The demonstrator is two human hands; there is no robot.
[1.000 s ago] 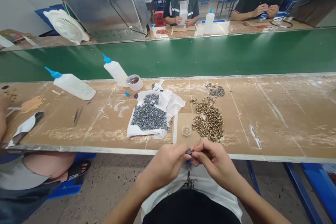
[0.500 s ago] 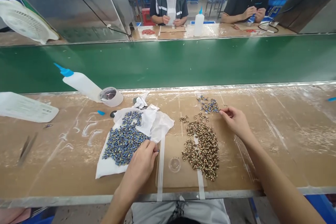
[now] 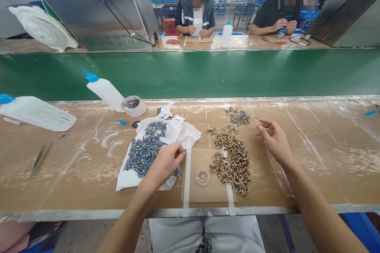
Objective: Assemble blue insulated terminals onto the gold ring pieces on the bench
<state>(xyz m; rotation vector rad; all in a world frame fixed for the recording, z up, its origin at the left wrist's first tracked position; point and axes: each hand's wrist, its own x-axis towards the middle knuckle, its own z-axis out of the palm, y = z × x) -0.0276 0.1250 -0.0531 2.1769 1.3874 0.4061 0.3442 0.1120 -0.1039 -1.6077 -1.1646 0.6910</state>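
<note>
My left hand (image 3: 168,163) is closed in a pinch, with a small dark blue piece (image 3: 185,151) at its fingertips. Beneath and beside it, many blue-and-yellow pieces (image 3: 142,150) lie heaped on white cloth or paper (image 3: 187,132). My right hand (image 3: 275,138) has its fingers apart, close to a tiny thin piece (image 3: 256,118) on the table; contact is hard to make out. To its left are a small group of blue-and-brass pieces (image 3: 240,118) and a large heap of brass-coloured parts (image 3: 233,158). A small round clear dish (image 3: 202,176) sits between the heaps.
Left on the table are tweezers (image 3: 42,159), a white bottle (image 3: 44,112), another tilted bottle (image 3: 105,93) and a tape roll (image 3: 133,106). A green belt (image 3: 208,73) runs beyond the table. Two people (image 3: 196,12) work on the far side, near a fan (image 3: 44,27).
My right hand has moved away from the small blue-and-brass group, and its fingers have parted. My left hand has risen slightly, still pinching the blue piece. The camera view has shifted.
</note>
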